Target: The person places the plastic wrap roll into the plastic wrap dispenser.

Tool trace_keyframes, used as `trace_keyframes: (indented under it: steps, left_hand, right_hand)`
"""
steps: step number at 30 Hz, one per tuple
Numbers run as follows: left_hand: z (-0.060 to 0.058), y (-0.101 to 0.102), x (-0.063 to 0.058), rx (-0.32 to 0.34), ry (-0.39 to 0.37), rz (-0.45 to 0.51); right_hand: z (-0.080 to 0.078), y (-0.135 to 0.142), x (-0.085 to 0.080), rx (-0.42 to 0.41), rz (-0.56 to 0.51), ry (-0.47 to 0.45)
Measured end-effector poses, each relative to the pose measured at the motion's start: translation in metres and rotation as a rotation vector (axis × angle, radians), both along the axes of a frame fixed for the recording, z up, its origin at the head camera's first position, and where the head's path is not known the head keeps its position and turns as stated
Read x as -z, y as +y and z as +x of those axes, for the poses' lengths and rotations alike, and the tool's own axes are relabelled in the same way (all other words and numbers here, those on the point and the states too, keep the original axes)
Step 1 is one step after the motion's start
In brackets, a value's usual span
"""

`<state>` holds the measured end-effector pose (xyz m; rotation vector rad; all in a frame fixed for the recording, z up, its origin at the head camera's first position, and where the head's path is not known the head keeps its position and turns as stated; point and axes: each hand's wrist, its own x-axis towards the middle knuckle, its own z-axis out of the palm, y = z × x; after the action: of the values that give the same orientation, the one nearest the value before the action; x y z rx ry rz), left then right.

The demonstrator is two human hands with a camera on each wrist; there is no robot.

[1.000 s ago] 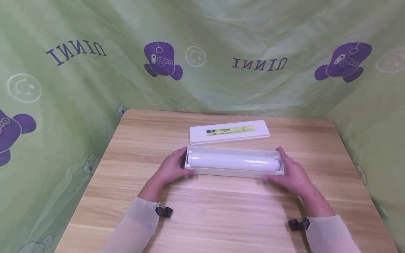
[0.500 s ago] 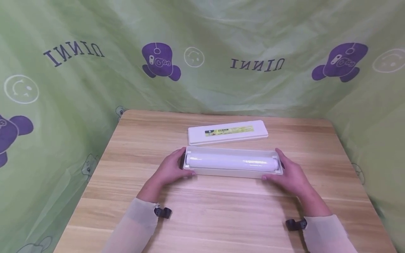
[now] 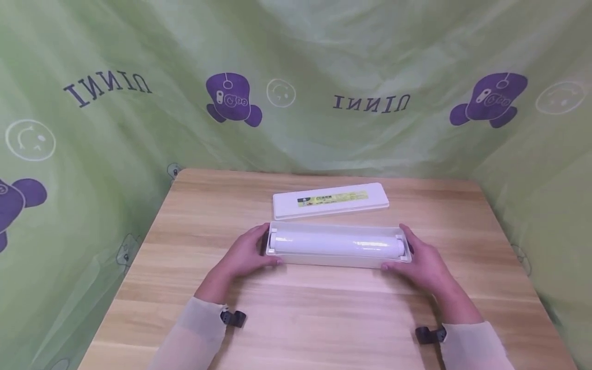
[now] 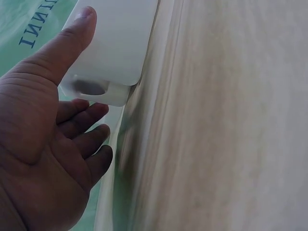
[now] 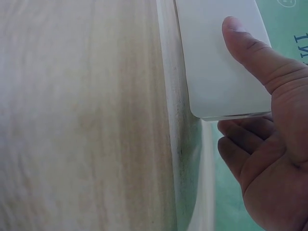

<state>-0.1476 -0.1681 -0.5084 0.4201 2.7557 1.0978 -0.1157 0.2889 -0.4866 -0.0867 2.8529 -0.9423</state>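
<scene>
A long white cling film box (image 3: 330, 261) sits on the table with its top off, and a shiny white roll of cling film (image 3: 336, 243) lies lengthwise inside. My left hand (image 3: 247, 253) grips the box's left end, thumb along the front wall and fingers at the end and back. At the opposite end, my right hand (image 3: 427, 264) holds the box the same way. In the left wrist view, the left thumb (image 4: 79, 31) presses the box's white wall (image 4: 118, 45). The right wrist view has the right thumb (image 5: 243, 43) against the wall (image 5: 216, 77); some fingertips are hidden behind the box.
Just behind the box lies its white lid (image 3: 282, 208), slightly angled, bearing a yellow-green label (image 3: 332, 199). The wooden table (image 3: 314, 313) backs onto a green printed curtain (image 3: 314, 139), which also hangs at both sides. Black wrist cameras (image 3: 233, 318) are strapped to both wrists.
The head view has tilted a little, so everything appears lower and slightly further left. Both hands keep the same hold on the cling film box, and the lid stays put.
</scene>
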Motion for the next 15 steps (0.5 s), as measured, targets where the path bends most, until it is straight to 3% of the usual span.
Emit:
trace_keyframes:
  steps: [6,15]
  left_hand:
    - [0.0042,-0.0017,-0.0005,0.007,0.001,-0.019]
    - [0.0004,-0.0033,-0.0018,0.009,-0.006,-0.052]
  right_hand:
    - [0.0045,-0.0011,0.0023,-0.003,0.0,0.004]
    - [0.003,-0.0016,-0.0001,-0.01,0.008,0.041]
